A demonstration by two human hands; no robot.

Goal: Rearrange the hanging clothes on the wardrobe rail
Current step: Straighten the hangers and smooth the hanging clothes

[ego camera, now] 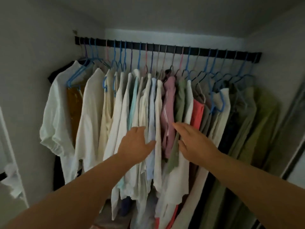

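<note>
A black rail (178, 50) runs across the wardrobe, carrying several mostly blue hangers. White and cream tops (92, 113) hang on the left, a pink garment (169, 109) and a red one (198, 114) in the middle, and olive and green clothes (257, 123) on the right. My left hand (133, 144) lies flat against the pale tops in the middle, fingers apart, thumb on a light blue piece (152, 113). My right hand (194, 141) is open against a green garment (180, 100) beside the pink one. Neither hand grips anything.
The wardrobe's left wall (29, 80) stands close to the outermost white shirt (56, 116). A sliding door frame (293, 129) borders the right side. A pale cloth (11, 180) hangs at the far left. Dark garments hang low behind the white shirts.
</note>
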